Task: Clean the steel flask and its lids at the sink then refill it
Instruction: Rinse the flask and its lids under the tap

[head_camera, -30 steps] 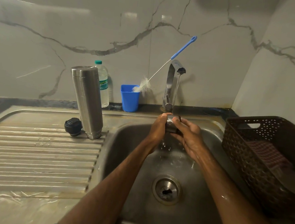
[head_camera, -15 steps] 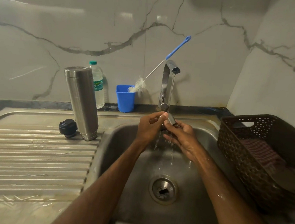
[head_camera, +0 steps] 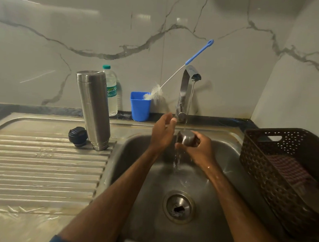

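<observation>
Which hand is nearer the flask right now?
Left. The left hand hovers open to the right of the flask, over the sink; the right hand is farther right, gripping the steel lid under the running water.

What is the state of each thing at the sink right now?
Tap: running.
Steel lid: held under the tap by the right hand.
Left hand: open, beside the lid.
Flask: upright on the drainboard, uncapped.
Black cap: off, lying beside the flask.
Water bottle: upright, capped.
Brush: leaning in the blue cup.
Basket: holds a checked cloth.
</observation>
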Motion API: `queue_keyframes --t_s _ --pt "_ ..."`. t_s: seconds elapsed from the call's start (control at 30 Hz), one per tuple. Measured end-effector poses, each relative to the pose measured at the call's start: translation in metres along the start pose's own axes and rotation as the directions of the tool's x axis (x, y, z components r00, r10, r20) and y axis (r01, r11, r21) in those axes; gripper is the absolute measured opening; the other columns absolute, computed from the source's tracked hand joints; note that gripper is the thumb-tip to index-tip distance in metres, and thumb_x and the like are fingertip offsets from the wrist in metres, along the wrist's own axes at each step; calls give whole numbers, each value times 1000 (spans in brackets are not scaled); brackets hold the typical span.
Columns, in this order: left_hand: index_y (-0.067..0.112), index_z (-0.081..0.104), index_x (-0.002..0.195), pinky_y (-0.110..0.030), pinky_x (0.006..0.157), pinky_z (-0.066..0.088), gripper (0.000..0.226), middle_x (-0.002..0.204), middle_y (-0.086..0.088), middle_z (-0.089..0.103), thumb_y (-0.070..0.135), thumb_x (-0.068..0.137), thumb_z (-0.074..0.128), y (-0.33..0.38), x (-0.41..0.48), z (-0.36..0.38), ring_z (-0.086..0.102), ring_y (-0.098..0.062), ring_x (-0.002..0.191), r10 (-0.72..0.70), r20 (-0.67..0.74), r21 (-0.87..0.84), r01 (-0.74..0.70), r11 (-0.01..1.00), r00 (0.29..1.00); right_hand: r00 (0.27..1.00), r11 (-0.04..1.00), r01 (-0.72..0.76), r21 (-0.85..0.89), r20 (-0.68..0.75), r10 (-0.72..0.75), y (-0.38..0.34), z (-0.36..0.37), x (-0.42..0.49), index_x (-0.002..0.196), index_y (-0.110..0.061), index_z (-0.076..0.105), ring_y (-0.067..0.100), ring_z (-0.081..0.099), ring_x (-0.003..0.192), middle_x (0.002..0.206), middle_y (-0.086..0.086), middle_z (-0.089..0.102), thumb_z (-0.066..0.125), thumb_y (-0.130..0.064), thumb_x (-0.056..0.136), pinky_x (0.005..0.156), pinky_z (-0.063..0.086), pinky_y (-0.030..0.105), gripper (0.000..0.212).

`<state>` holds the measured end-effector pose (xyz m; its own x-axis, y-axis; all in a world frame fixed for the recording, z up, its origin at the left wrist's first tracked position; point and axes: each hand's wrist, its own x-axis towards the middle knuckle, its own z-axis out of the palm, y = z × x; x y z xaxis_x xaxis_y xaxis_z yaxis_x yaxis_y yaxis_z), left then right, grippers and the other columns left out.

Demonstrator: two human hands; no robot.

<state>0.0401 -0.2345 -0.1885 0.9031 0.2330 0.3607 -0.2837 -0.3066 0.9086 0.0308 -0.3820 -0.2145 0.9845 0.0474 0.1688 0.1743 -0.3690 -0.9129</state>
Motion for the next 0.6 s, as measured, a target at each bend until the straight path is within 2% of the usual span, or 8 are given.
queue_keyframes --t_s 0.07,0.1,0.17,0.2,0.27,0.37,0.47,0.6 --pt "12 46 150 -23 97 54 40 142 -12 59 16 110 46 6 7 3 60 -10 115 30 66 32 -32 999 997 1000 1000 27 -8 -9 -27 0 2 -1 131 -20 60 16 68 103 114 -7 70 92 -35 71 90 58 38 70" --pt "12 40 154 -11 86 51 45 144 -14 57 11 109 44 11 10 5 58 -1 104 26 99 55 -31 998 995 999 999 38 -20 -10 -39 0 2 -1 128 -20 61 14 68 100 110 -8 70 92 -35 71 88 58 36 67" --pt "12 31 159 -4 70 45 54 146 -17 54 1 108 40 17 18 7 54 1 94 4 165 86 -18 996 986 999 998 50 -28 -14 -50 -1 2 -3 126 -19 62 13 68 98 108 -6 70 93 -31 71 85 58 31 64" --pt "14 28 161 -6 71 45 57 147 -18 53 -2 106 38 19 21 9 53 -2 100 5 193 89 -22 996 981 998 998 57 -16 -16 -57 -1 2 -4 125 -18 63 13 68 98 109 -5 71 93 -28 72 83 57 27 62" --pt "17 24 162 -15 85 50 63 150 -18 50 -6 105 36 20 26 11 52 -10 113 11 214 96 -32 995 977 998 998 59 11 -21 -58 0 2 -3 124 -16 65 12 67 97 111 -3 71 93 -22 71 77 54 20 60" --pt "17 21 164 -35 106 50 71 156 -17 45 -11 100 37 15 28 13 55 -22 128 -1 208 134 -28 991 978 997 998 55 -2 -47 -55 -1 2 -2 117 -18 67 10 67 92 106 -5 72 94 -23 69 73 52 20 55" --pt "19 22 165 -35 103 53 79 157 -16 44 -13 94 41 9 32 13 57 -25 129 14 250 195 -64 979 968 995 998 56 -16 -77 -57 -1 2 -2 110 -16 69 10 68 86 99 -4 73 95 -24 68 70 53 21 50" --pt "21 23 164 -43 123 35 83 166 -9 34 -13 92 46 6 44 0 34 -26 152 -2 354 289 -108 951 935 997 999 43 -6 -71 -44 -2 1 -3 116 -20 66 10 68 93 105 -6 71 94 -25 69 80 57 27 55"
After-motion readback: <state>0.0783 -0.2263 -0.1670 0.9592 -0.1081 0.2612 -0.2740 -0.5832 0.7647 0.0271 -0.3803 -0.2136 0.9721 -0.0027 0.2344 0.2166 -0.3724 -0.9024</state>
